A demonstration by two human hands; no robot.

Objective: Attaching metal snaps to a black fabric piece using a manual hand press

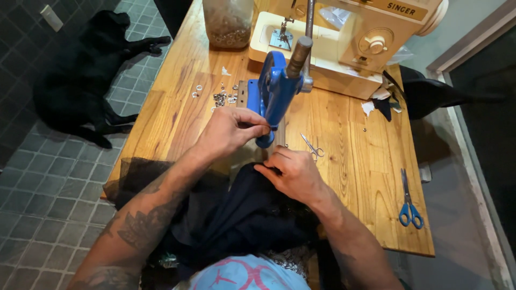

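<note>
From my remote seat I look down on a wooden desk (344,134). At far left a black dog (80,80) lies on the grey tiled floor (43,204). Moving right, loose silver eyelets (220,96) are scattered on the desk, and behind them stands a clear jar (228,21) with more small metal rings heaped in its bottom. My left hand (228,131) pinches its fingers closed on something tiny at the base of the blue hand press (277,91); I cannot tell what it is. My right hand (293,172) presses curled fingers down on dark fabric (242,215), which drapes from my lap up to the foot of the press. I judge the piece is being lined up under the press, with the lever not yet pulled; no set eyelet shows on the cloth. Further right lie small silver snips (312,147), a cream sewing machine (349,43) behind, and blue-handled scissors (409,201) near the desk's right edge
</note>
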